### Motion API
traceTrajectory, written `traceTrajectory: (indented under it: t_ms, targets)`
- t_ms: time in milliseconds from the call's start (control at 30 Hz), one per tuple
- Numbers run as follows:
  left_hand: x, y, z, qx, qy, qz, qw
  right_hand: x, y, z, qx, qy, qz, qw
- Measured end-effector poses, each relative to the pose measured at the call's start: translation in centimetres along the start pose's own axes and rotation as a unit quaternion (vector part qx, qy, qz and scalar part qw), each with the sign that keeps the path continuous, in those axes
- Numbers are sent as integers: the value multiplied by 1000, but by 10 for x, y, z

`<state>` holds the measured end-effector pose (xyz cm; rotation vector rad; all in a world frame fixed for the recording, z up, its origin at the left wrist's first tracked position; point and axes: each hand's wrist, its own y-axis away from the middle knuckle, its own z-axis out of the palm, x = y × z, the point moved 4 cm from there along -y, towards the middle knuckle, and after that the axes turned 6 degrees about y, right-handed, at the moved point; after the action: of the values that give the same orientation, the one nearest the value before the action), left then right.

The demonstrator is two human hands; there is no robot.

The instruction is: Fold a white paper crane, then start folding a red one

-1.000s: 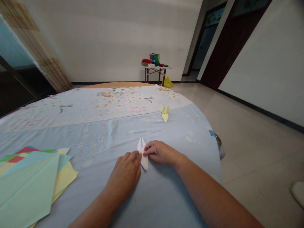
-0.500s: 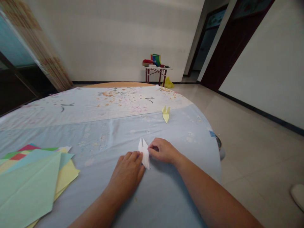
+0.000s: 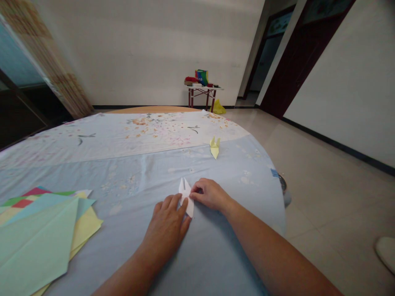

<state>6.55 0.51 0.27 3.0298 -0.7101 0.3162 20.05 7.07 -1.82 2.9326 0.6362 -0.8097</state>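
A small white folded paper lies on the blue part of the cloth, its split far end showing two points. My left hand rests palm down at its left side, fingers stretched and slightly apart, with fingertips pressing on the paper. From the right, my right hand pinches the paper's right edge between thumb and curled index finger. Part of the paper is hidden under my fingers. Farther off stands a yellow folded paper figure with two upright points, touched by neither hand.
Several coloured paper sheets lie stacked at the left. The round table wears a floral cloth, its curved edge on the right. Beyond it, a small table by the wall bears a colourful bag.
My left fingers have spread and shifted a little further over the white paper. The right hand's pinch has moved slightly inward along the paper's right edge.
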Motion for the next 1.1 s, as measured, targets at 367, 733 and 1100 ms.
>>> traceTrajectory:
  t_ms: [367,733,1100]
  targets:
    - [3,6,4,13,-20,7,1000,1,-6,4,9,53,40,998]
    - [3,9,4,22,-14,-11,1000,11,-14,6,-23,-29,54,998]
    - [2,8,5,24,-8,-12,1000,17,-12,2,7,-60,64,996]
